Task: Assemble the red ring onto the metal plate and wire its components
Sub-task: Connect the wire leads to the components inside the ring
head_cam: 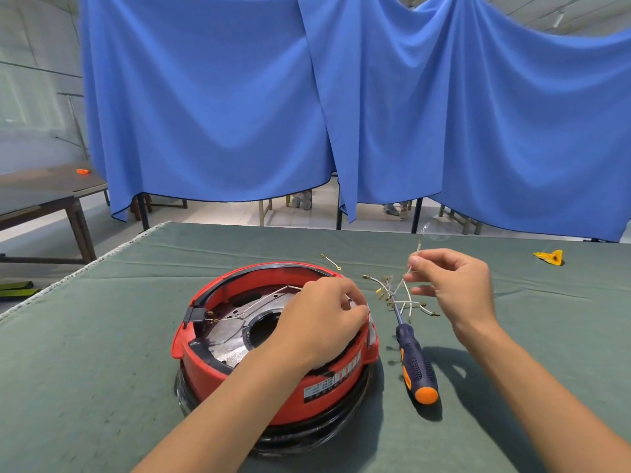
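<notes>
White wire (406, 273) pinched in right hand (450, 285); left hand (324, 312) pinches another over red ring (273, 377).

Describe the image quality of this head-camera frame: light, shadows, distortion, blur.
Head view: even, soft overhead light; the blue-and-orange-handled screwdriver and the right hand cast soft shadows on the green cloth-covered table. Wide-angle distortion bows the table's far edge and the hanging blue curtain. The red plastic ring is fairly sharp; the thin white wires are slightly soft.
</notes>
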